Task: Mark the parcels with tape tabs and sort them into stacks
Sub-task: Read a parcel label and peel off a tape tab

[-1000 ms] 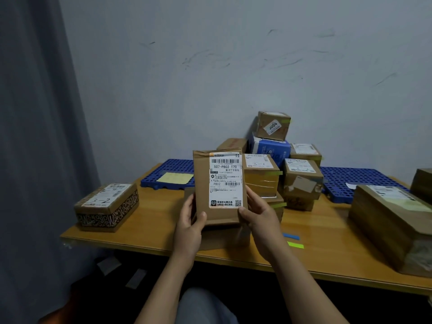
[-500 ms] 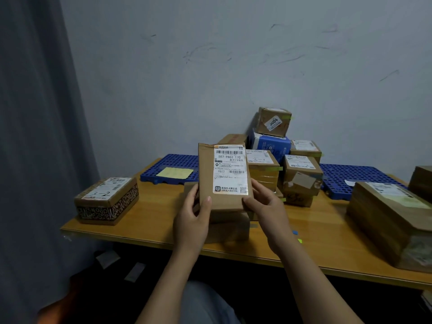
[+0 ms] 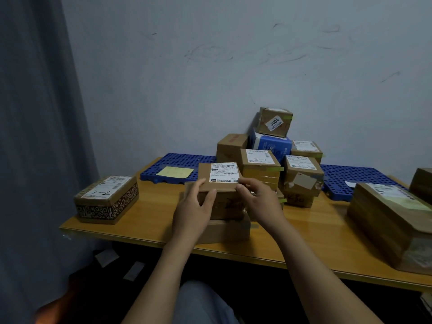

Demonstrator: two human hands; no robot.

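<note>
2 hands on it, so what matters now?

Squaring it. Left hand (image 3: 192, 212) grips the labelled parcel (image 3: 218, 183), fingers curled round its left end, thumb against the near face. That parcel lies mid-frame, label up, seemingly resting on a plain parcel (image 3: 229, 228) at the bench (image 3: 149, 213) front edge.

And the right hand (image 3: 259, 202)?

Pinching the near right corner, fingertips curled over the top edge. I'd line its edges up with the 1 below before letting go, so the stack won't lean.
</note>
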